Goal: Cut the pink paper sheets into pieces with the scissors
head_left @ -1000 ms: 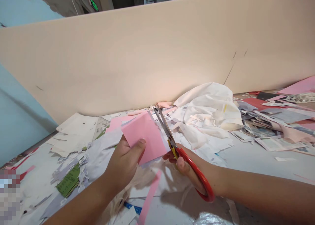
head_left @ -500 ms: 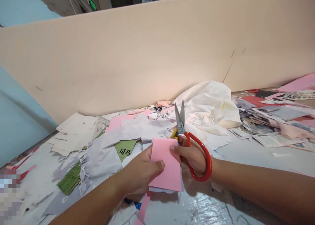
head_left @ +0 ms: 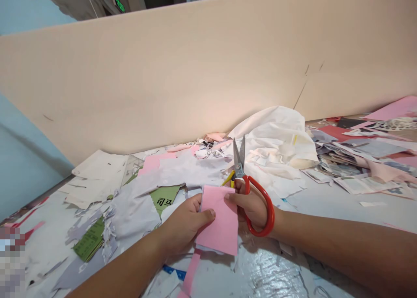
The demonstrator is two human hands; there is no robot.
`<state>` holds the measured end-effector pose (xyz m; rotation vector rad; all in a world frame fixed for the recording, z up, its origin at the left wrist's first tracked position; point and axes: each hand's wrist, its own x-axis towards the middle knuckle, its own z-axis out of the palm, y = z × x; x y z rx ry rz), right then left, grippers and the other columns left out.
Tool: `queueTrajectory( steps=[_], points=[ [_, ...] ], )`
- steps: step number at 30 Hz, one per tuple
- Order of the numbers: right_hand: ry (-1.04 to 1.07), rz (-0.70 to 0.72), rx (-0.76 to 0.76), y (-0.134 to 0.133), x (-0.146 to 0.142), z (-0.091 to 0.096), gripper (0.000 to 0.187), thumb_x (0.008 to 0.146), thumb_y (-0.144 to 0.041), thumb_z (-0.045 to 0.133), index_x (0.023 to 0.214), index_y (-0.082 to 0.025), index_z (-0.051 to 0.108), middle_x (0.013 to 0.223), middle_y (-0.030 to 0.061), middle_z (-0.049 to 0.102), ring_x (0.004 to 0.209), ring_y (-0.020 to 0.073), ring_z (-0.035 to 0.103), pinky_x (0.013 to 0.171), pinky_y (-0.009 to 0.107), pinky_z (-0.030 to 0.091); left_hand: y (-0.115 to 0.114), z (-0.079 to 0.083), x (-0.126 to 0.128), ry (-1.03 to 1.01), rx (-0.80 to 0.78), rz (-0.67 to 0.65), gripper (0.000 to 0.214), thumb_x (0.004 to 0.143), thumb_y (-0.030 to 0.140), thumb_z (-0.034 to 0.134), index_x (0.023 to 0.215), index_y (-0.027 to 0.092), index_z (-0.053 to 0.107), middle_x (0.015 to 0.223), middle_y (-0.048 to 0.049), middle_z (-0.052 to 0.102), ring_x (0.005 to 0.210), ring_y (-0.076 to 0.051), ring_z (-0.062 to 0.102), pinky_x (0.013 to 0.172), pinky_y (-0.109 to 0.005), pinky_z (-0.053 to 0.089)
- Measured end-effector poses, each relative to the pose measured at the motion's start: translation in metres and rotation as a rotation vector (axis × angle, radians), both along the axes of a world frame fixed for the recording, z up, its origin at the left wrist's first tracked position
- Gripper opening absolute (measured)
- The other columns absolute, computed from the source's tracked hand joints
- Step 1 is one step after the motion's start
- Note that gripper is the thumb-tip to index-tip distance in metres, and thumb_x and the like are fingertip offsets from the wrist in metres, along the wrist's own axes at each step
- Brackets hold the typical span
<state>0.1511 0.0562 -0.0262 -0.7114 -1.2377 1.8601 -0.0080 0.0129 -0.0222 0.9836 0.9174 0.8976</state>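
Note:
Between my two hands is a pink sheet of paper with white paper showing under its lower edge. My left hand grips its left side, thumb on top. At the upper right edge, my right hand pinches the same paper between thumb and fingers. Red-handled scissors also hang on my right hand, blades slightly parted and pointing away from me. A small yellow thing shows just beside the scissors' pivot; its kind I cannot make out.
A cream panel stands across the back. Crumpled white sheeting lies before it. Piles of paper scraps are at the right; green printed paper and torn white sheets are at the left. A pink strip lies below my hands.
The pink paper has tilted slightly, its lower edge shifting left. My right hand and the scissors' handles have moved a little left. Both hands keep their hold.

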Motion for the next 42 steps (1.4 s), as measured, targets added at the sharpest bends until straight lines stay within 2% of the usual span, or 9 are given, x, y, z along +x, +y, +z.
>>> queueTrajectory(
  steps=[4,9,12,15,20,26,30,34,42],
  points=[
    [-0.009,0.002,0.006,0.002,0.001,-0.001,0.017,0.063,-0.023,0.056,0.071,-0.018,0.042,0.055,-0.0033,0.048,0.048,0.0116,0.048,0.046,0.025,0.037,-0.002,0.008,-0.002,0.054,-0.012,-0.019,0.042,0.072,0.019,0.058,0.112,0.019,0.05,0.083,-0.0056,0.063,0.063,-0.013,0.058,0.054,-0.021,0.041],
    [-0.138,-0.282,0.198,0.003,0.003,0.003,0.021,0.062,-0.02,0.056,0.078,-0.02,0.043,0.068,-0.0037,0.046,0.059,0.0113,0.049,0.056,0.026,0.04,0.001,0.023,-0.008,0.152,0.068,-0.05,0.05,0.064,0.023,0.067,0.111,0.018,0.05,0.084,-0.0059,0.063,0.069,-0.016,0.059,0.063,-0.027,0.045],
    [-0.215,-0.375,0.269,0.004,0.005,0.008,0.022,0.062,-0.022,0.057,0.078,-0.021,0.042,0.074,-0.0023,0.047,0.066,0.0134,0.049,0.06,0.027,0.04,0.003,0.031,-0.016,0.357,0.16,-0.02,0.041,0.064,0.025,0.065,0.103,0.017,0.055,0.072,-0.0028,0.06,0.059,-0.013,0.055,0.05,-0.022,0.042],
    [-0.254,-0.262,0.254,0.005,0.008,0.013,0.024,0.061,-0.026,0.059,0.079,-0.022,0.044,0.073,-0.0025,0.047,0.067,0.014,0.05,0.06,0.027,0.04,0.003,0.037,-0.023,0.508,0.202,-0.05,0.026,0.066,0.023,0.061,0.091,0.016,0.058,0.066,-0.0001,0.056,0.052,-0.01,0.049,0.042,-0.018,0.037],
    [-0.304,-0.006,0.21,0.009,0.01,0.013,0.02,0.06,-0.021,0.058,0.077,-0.019,0.047,0.069,-0.0031,0.048,0.062,0.0122,0.049,0.054,0.025,0.038,0.002,0.044,-0.03,0.552,0.139,-0.188,0.022,0.065,0.022,0.062,0.086,0.016,0.057,0.066,-0.0002,0.056,0.052,-0.01,0.049,0.042,-0.018,0.036],
    [-0.312,-0.27,0.258,0.019,0.012,0.001,0.022,0.064,-0.024,0.056,0.083,-0.021,0.045,0.068,-0.0036,0.049,0.056,0.0119,0.049,0.052,0.026,0.039,0.011,0.033,-0.031,0.252,0.091,0.076,0.03,0.074,0.045,0.049,0.073,0.016,0.053,0.057,0.0008,0.05,0.044,-0.007,0.044,0.04,-0.019,0.032],
    [-0.367,-0.438,0.306,0.021,0.013,0.001,0.022,0.065,-0.026,0.056,0.083,-0.021,0.044,0.068,-0.0036,0.048,0.059,0.0126,0.049,0.056,0.028,0.04,0.008,0.025,-0.022,0.124,0.121,0.045,0.032,0.073,0.046,0.052,0.071,0.014,0.055,0.064,-0.001,0.052,0.055,-0.009,0.048,0.05,-0.02,0.037],
    [-0.415,-0.46,0.338,0.015,0.012,0.006,0.024,0.065,-0.026,0.055,0.085,-0.021,0.043,0.074,-0.0019,0.049,0.067,0.0144,0.051,0.061,0.029,0.041,0.002,0.024,-0.009,0.108,0.188,0.144,0.019,0.069,0.029,0.063,0.08,0.016,0.055,0.069,0.0016,0.052,0.062,-0.008,0.048,0.061,-0.021,0.04],
    [-0.481,-0.435,0.466,0.01,0.012,0.007,0.02,0.065,-0.024,0.054,0.083,-0.02,0.046,0.078,0.0005,0.054,0.079,0.0193,0.053,0.068,0.032,0.041,0.006,0.017,-0.008,0.138,0.159,0.304,0.028,0.066,0.025,0.064,0.09,0.019,0.051,0.067,0.0034,0.053,0.058,-0.01,0.05,0.058,-0.027,0.046]
  ],
)
